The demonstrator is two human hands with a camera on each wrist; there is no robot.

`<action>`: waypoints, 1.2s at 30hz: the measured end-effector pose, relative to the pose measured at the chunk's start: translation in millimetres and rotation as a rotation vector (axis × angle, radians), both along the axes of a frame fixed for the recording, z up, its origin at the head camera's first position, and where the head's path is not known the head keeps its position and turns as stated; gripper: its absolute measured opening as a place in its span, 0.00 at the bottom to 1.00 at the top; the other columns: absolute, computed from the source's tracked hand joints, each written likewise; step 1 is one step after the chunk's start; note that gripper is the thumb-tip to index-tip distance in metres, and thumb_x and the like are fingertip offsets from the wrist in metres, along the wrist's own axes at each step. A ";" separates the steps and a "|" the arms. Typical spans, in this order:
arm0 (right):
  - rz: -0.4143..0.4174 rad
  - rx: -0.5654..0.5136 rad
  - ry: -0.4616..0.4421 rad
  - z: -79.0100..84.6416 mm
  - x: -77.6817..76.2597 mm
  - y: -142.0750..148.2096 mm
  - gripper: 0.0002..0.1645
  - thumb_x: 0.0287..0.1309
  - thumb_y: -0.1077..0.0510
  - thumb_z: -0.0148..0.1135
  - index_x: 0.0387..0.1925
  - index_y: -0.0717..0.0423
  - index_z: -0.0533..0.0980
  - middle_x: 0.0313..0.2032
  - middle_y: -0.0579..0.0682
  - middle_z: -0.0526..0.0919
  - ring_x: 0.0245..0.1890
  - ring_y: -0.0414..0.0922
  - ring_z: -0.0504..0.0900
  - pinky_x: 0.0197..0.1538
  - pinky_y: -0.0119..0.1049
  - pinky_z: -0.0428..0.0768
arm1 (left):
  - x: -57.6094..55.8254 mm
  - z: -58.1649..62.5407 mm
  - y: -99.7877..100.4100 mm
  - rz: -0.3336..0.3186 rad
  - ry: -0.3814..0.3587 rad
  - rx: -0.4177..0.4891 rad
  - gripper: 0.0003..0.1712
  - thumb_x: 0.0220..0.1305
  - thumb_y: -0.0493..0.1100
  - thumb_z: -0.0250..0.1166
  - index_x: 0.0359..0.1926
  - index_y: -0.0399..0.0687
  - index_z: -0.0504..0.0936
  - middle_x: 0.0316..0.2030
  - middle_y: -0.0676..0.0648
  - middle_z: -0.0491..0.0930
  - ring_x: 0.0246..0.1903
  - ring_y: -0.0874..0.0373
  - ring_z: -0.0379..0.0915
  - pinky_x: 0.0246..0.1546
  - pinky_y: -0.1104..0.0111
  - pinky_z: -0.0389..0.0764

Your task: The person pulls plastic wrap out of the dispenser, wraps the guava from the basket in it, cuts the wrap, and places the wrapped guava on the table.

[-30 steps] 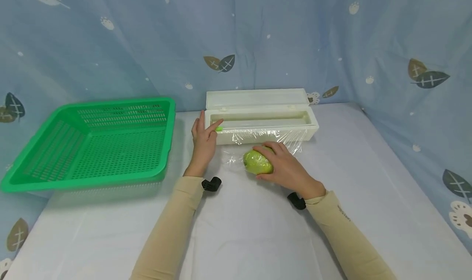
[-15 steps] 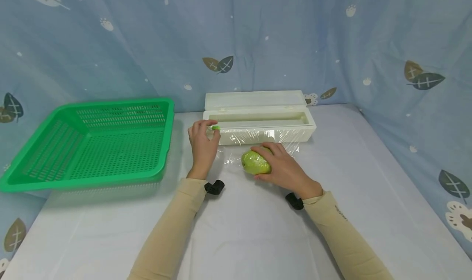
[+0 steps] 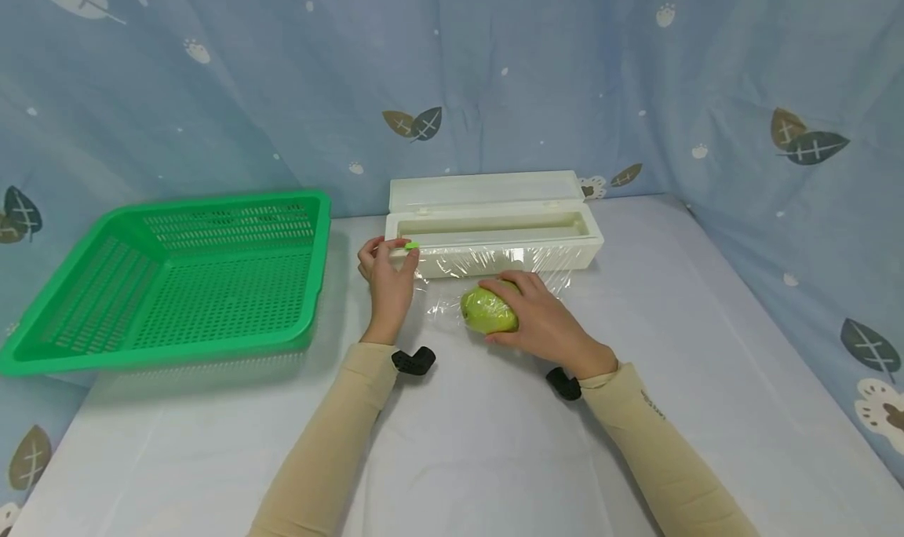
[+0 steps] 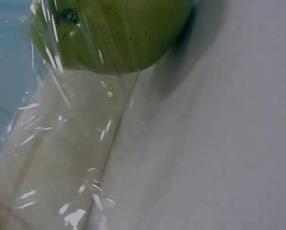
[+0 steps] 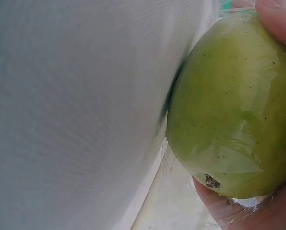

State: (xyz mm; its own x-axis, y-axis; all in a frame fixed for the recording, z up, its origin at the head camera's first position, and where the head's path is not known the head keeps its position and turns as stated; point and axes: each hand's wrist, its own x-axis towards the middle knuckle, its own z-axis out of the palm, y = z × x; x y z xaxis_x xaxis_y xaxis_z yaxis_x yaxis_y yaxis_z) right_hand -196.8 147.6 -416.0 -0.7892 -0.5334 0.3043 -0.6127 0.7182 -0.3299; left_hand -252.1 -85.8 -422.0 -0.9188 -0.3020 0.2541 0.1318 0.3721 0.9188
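Observation:
My right hand [image 3: 542, 317] grips a green pear [image 3: 487, 309] from its right side, with fingers over the top and thumb low. Clear cling film [image 3: 445, 308] wraps the pear and stretches back to a white dispenser box [image 3: 487, 261]. In the right wrist view the pear [image 5: 234, 110] shows a dark blossom end under the glossy film. At the box's front left corner, my left hand [image 3: 388, 286] pinches a small bright green cutter slider [image 3: 412, 246] between thumb and index finger. In the left wrist view, film [image 4: 71, 143] hangs between the pear [image 4: 114, 33] and box.
The dispenser's lid [image 3: 487, 190] stands raised at the back. A green plastic basket [image 3: 321, 270] is to the left on the white tabletop [image 3: 480, 458]. A blue patterned curtain [image 3: 494, 74] hangs behind.
My left hand has gone from spread fingers at the box's left end to a pinch on the green slider. The right hand keeps its hold on the wrapped pear.

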 end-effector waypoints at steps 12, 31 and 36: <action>-0.016 -0.004 -0.040 0.2 1.6 1.3 0.48 0.36 0.38 0.70 0.61 0.38 0.60 0.55 0.46 0.61 0.54 0.45 0.59 0.47 0.45 0.71 | 6.7 -8.0 3.3 -0.031 -0.009 0.156 0.12 0.61 0.48 0.58 0.44 0.53 0.78 0.59 0.53 0.51 0.59 0.59 0.42 0.54 0.61 0.58; -0.033 -0.003 -0.077 4.8 -1.6 0.5 0.47 0.36 0.38 0.69 0.61 0.36 0.60 0.54 0.46 0.62 0.53 0.45 0.59 0.46 0.45 0.70 | 3.0 -10.0 7.4 -0.049 0.024 0.154 0.12 0.64 0.46 0.53 0.43 0.59 0.82 0.64 0.59 0.47 0.62 0.63 0.37 0.58 0.62 0.52; -0.026 -0.008 -0.078 3.1 -2.0 1.3 0.47 0.37 0.39 0.69 0.61 0.38 0.60 0.54 0.46 0.61 0.53 0.45 0.59 0.46 0.45 0.70 | 2.9 -9.0 8.9 -0.072 0.066 0.022 0.15 0.65 0.40 0.51 0.45 0.57 0.82 0.66 0.63 0.41 0.64 0.61 0.31 0.60 0.58 0.45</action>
State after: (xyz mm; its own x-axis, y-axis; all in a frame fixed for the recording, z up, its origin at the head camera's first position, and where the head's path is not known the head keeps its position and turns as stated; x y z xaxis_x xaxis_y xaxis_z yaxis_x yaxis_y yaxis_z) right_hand -198.8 149.0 -412.8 -0.8239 -0.5107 0.2457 -0.5665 0.7306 -0.3812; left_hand -249.2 -76.9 -431.0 -0.9198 -0.2421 0.3089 0.2179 0.3396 0.9150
